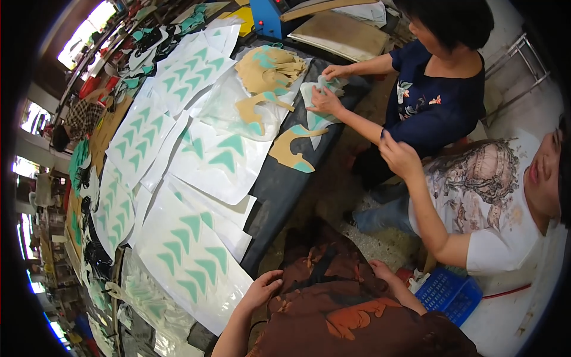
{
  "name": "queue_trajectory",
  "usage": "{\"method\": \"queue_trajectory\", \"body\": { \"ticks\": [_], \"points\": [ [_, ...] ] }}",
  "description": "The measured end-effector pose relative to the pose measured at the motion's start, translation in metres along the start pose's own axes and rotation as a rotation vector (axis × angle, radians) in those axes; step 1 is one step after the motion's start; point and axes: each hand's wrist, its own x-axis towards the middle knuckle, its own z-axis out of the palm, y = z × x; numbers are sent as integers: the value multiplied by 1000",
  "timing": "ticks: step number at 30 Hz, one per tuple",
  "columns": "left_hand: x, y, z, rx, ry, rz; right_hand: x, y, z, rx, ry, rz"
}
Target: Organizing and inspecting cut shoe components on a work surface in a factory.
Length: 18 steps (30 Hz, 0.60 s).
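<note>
My left hand is by the table's near edge, against the brown patterned garment I wear; its fingers are loosely stretched and hold nothing. On the other side of the garment my right hand shows only in part, its visible fingers apart with nothing in them. Closest to my left hand lies a white sheet bearing rows of green chevron-shaped pieces. Farther along are more such sheets. Tan curved cut pieces with green patches lie near the table edge, beside a fanned tan stack.
At the table's right side a co-worker in dark blue handles pale pieces. Another person in a white printed shirt stands nearer, one hand raised. A blue plastic basket is at my right. A blue machine stands at the far end.
</note>
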Motion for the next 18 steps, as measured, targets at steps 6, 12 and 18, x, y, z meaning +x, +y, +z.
{"method": "queue_trajectory", "body": {
  "ticks": [6,12,18],
  "points": [
    [6,5,1,9,3,4,-22,-38,-3,111,46,78],
    [9,14,-1,-21,-4,15,-21,-39,-4,157,54,94],
    [12,19,-3,-63,21,19,-7,-32,-1,118,66,97]
  ]
}}
